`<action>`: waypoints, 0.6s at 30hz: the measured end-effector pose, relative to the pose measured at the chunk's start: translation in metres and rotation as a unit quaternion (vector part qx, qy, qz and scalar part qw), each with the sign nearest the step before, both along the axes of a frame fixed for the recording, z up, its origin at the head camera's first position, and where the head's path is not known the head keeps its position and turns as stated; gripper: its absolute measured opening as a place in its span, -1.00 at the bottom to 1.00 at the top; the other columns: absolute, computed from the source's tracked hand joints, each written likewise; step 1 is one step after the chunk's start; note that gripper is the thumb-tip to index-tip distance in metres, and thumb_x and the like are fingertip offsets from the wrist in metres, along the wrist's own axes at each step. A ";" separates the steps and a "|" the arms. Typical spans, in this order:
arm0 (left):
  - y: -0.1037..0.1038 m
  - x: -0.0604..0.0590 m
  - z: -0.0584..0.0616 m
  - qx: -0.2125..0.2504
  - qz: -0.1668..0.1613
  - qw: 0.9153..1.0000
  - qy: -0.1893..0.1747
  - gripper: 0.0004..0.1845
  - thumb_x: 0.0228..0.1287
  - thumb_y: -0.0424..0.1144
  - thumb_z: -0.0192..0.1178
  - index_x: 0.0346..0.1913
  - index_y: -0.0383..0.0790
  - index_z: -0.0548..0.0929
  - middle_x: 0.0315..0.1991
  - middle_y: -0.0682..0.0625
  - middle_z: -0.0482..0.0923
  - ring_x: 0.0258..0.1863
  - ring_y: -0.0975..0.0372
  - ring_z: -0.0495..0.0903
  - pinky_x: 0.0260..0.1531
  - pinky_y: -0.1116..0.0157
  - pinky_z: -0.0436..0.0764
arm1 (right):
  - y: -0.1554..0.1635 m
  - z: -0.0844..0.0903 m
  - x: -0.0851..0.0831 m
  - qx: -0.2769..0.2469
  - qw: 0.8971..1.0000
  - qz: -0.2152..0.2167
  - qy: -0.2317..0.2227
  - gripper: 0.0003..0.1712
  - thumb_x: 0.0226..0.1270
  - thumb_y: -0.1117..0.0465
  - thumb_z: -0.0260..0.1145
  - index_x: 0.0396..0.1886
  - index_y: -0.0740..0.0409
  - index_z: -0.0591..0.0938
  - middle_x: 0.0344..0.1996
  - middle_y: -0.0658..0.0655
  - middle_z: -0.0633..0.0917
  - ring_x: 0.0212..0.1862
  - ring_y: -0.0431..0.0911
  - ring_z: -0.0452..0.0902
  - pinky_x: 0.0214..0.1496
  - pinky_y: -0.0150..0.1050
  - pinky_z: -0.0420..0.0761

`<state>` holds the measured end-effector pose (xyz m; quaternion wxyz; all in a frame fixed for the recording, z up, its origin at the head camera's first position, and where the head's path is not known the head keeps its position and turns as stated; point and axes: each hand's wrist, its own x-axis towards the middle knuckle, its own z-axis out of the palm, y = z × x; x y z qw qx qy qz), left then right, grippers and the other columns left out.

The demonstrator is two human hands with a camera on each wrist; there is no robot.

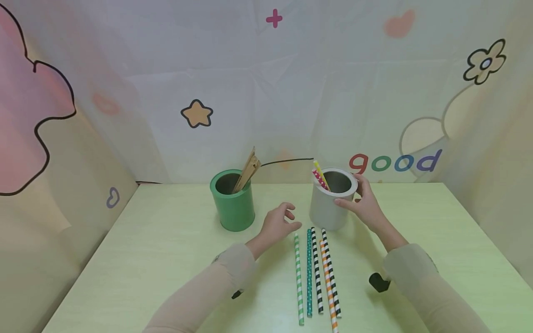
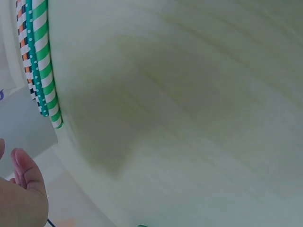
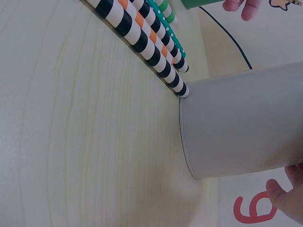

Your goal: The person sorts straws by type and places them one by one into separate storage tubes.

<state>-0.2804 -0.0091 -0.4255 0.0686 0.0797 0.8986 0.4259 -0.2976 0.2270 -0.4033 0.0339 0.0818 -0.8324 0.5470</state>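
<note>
My right hand [image 1: 366, 206] holds the side of a grey cup [image 1: 329, 215], with the thumb across its front and fingers by the rim. A yellow straw [image 1: 317, 167] and a pink-red dotted straw [image 1: 319, 179] lean inside that cup. My left hand [image 1: 278, 224] hovers left of the cup, fingers loosely bent, holding nothing. Just below it lie paper straws: a green-striped straw [image 1: 298, 277], a teal dotted straw [image 1: 309, 277], an orange-striped straw [image 1: 328, 282] and two black-striped straws [image 3: 154, 59]. In the right wrist view, one black-striped straw's end meets the cup's base.
A green cup [image 1: 234, 210] stands upright to the left, with flat wooden sticks [image 1: 248, 173] leaning in it. A printed cloth [image 1: 250, 83] hangs behind the pale table [image 1: 158, 259]. A small black object [image 1: 379, 282] shows beside the right sleeve.
</note>
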 end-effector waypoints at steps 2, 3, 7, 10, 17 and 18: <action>-0.002 0.001 -0.005 -0.001 -0.006 1.000 0.000 -0.54 0.04 -0.17 0.26 0.02 -0.13 0.40 -0.24 0.00 0.54 -0.38 0.26 0.52 -0.43 0.43 0.52 | 0.000 0.000 0.000 -0.001 1.000 0.000 -0.001 0.03 0.05 0.07 0.33 0.33 0.13 -0.13 0.28 0.27 0.11 0.30 0.19 -0.01 0.23 0.27 0.05; -0.003 0.002 -0.008 -0.003 -0.008 1.000 -0.001 -0.54 0.03 -0.16 0.26 0.02 -0.13 0.40 -0.24 0.00 0.54 -0.38 0.26 0.52 -0.44 0.43 0.51 | 0.000 0.000 0.000 0.000 1.000 0.000 -0.001 0.03 0.05 0.07 0.33 0.33 0.13 -0.14 0.28 0.27 0.11 0.30 0.19 -0.01 0.23 0.27 0.05; -0.006 0.006 -0.014 -0.007 -0.019 1.000 -0.005 -0.53 0.02 -0.16 0.28 0.01 -0.15 0.40 -0.24 -0.01 0.55 -0.41 0.26 0.51 -0.43 0.43 0.50 | 0.000 0.000 0.000 -0.001 1.000 -0.001 -0.002 0.03 0.04 0.07 0.34 0.33 0.13 -0.14 0.29 0.26 0.11 0.30 0.18 -0.01 0.23 0.27 0.05; -0.006 0.010 -0.017 -0.011 -0.024 0.999 -0.018 -0.52 0.01 -0.15 0.28 0.01 -0.14 0.40 -0.26 0.00 0.54 -0.42 0.26 0.49 -0.42 0.42 0.49 | 0.000 0.000 0.000 -0.002 1.000 -0.001 -0.002 0.04 0.04 0.07 0.34 0.33 0.13 -0.14 0.29 0.26 0.11 0.30 0.18 -0.01 0.23 0.27 0.05; -0.003 0.018 -0.025 -0.025 -0.034 0.998 -0.050 -0.50 -0.02 -0.15 0.30 0.02 -0.13 0.39 -0.31 0.05 0.50 -0.44 0.27 0.44 -0.46 0.42 0.45 | 0.000 0.001 0.001 -0.002 1.000 -0.002 -0.001 0.04 0.04 0.07 0.34 0.33 0.15 -0.14 0.28 0.28 0.11 0.30 0.19 -0.01 0.23 0.28 0.05; -0.002 0.019 -0.026 -0.025 -0.034 0.998 -0.055 -0.49 -0.03 -0.15 0.31 0.02 -0.13 0.39 -0.32 0.06 0.49 -0.44 0.27 0.43 -0.46 0.42 0.45 | 0.000 0.001 0.001 -0.002 1.000 -0.002 -0.001 0.04 0.04 0.07 0.34 0.33 0.15 -0.14 0.28 0.28 0.11 0.30 0.19 -0.01 0.23 0.28 0.06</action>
